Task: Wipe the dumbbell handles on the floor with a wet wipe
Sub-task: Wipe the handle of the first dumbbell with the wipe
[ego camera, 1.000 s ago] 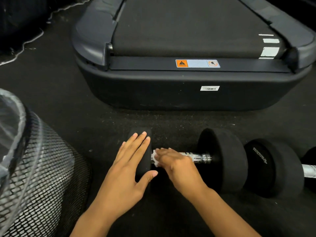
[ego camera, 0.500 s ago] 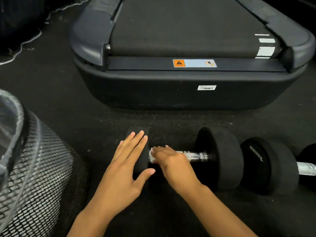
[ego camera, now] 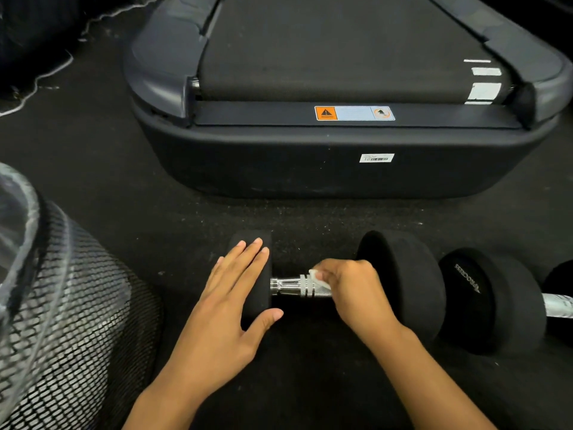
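A black dumbbell lies on the dark floor, its chrome handle [ego camera: 291, 286] bare on the left half. My left hand [ego camera: 229, 305] rests flat with straight fingers on the dumbbell's left weight [ego camera: 248, 240]. My right hand [ego camera: 350, 287] curls over the right half of the handle, pressing a white wet wipe [ego camera: 317, 278] onto it beside the right weight [ego camera: 403, 274]. A second dumbbell [ego camera: 493, 299] lies to the right, with part of its chrome handle [ego camera: 558, 305] showing at the frame edge.
The rear end of a treadmill [ego camera: 341, 169] stands just beyond the dumbbells. A black mesh waste bin [ego camera: 77, 321] with a clear liner sits at the left. A white cable [ego camera: 40, 79] runs along the floor at the far left.
My right hand has slid the wipe rightward along the handle, from beside the left weight to near the right weight, uncovering the handle's left half. My left hand stays on the left weight.
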Demonstrator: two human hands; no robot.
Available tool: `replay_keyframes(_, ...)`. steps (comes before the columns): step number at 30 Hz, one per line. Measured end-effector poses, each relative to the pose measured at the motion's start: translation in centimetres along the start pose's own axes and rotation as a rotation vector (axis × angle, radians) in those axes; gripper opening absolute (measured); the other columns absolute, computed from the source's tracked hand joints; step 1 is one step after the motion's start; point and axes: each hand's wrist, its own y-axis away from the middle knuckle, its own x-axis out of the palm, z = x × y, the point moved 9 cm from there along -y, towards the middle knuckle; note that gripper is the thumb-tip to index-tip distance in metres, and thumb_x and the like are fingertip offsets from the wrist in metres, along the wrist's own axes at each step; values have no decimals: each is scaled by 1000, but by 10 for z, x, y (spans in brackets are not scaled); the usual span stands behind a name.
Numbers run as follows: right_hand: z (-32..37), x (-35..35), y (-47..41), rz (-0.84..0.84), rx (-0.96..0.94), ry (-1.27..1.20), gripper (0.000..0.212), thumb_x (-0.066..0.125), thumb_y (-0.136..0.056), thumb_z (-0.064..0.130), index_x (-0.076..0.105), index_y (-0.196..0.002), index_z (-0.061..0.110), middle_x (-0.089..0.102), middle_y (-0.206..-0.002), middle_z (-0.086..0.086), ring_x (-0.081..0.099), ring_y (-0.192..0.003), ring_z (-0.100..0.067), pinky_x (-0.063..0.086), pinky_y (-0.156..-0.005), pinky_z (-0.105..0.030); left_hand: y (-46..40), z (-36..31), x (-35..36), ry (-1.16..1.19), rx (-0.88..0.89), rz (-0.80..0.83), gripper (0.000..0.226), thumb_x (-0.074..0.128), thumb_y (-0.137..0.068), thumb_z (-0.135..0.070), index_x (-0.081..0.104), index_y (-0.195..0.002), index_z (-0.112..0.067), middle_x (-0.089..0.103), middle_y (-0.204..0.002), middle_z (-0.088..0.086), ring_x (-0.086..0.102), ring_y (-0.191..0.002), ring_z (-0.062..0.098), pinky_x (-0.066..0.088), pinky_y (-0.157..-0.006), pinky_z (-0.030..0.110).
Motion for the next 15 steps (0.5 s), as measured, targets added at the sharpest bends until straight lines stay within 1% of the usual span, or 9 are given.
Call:
replay_keyframes(2, 5, 6, 4, -7, 10, 10, 26, 53, -91, 6, 67, -109, 19, 67, -96, -1, 62, -89, -17, 48, -82, -27, -1, 1, 1, -1, -10, 5, 74, 47, -82, -57, 22, -146, -29, 14, -152, -22, 6, -142, 3, 2, -114, 26)
replay_keyframes(3, 6, 4, 11, -35, 8, -37, 28, 51, -90, 3, 67, -110, 15, 67, -101, -3, 61, -94, -19, 46, -84, -25, -1, 1, 1, 2, -12, 9, 74, 48, -82, -57, 21, -146, -30, 12, -152, -23, 5, -141, 2, 1, -114, 24)
replay_keyframes(5, 2, -8, 21, -109, 24, -107, 30, 49, -89, -2, 68, -109, 9, 67, -105, -7, 60, -99, -22, 44, -85, -27, -1, 1, 1, 1, -8, 12, 74, 48, -82, -57, 19, -146, -32, 10, -152, -26, 4, -141, 1, -1, -113, 22)
replay_keyframes(7, -2, -10, 18, -112, 61, -56, 27, 51, -89, 0, 67, -105, 13, 66, -100, -5, 60, -94, -20, 47, -82, -29, -1, 1, 0, -5, -4, 11, 74, 46, -82, -58, 19, -146, -32, 10, -152, -26, 4, -141, 1, -1, -113, 21)
replay_keyframes(9, 8, -9, 15, -121, 49, 30, 22, 54, -87, 2, 65, -98, 19, 63, -91, 1, 60, -88, -16, 48, -80, -28, -1, 2, 1, -13, -11, 13, 74, 45, -81, -57, 19, -146, -32, 11, -152, -25, 5, -141, 1, -1, -113, 22)
replay_keyframes(11, 17, 0, 19, -121, -18, 81, 29, 64, -77, -7, 68, -95, 15, 68, -90, -3, 65, -91, -19, 49, -91, -28, 0, 2, 1, -14, -13, 17, 74, 45, -81, -58, 20, -146, -32, 11, -152, -25, 4, -141, 1, 0, -113, 22)
replay_keyframes(13, 15, -4, 28, -180, -67, 91, 42, 72, -64, -16, 70, -98, 10, 70, -98, -7, 66, -97, -22, 39, -97, -32, 0, 2, 1, -5, -20, 16, 74, 45, -80, -59, 19, -145, -34, 8, -151, -27, 3, -141, -1, -1, -113, 23)
replay_keyframes(14, 11, -7, 30, -181, -50, 86, 42, 70, -68, -16, 70, -102, 9, 69, -103, -7, 64, -102, -22, 36, -99, -29, 0, 2, 0, 0, -23, 13, 74, 45, -80, -59, 19, -145, -34, 8, -151, -28, 3, -141, -1, -1, -113, 24)
replay_keyframes(15, 7, -11, 28, -187, -6, 55, 37, 64, -76, -12, 68, -105, 9, 68, -105, -6, 61, -105, -21, 37, -99, -24, 0, 2, 0, 1, -21, 11, 75, 45, -80, -59, 20, -145, -33, 9, -151, -27, 4, -141, 0, 0, -113, 25)
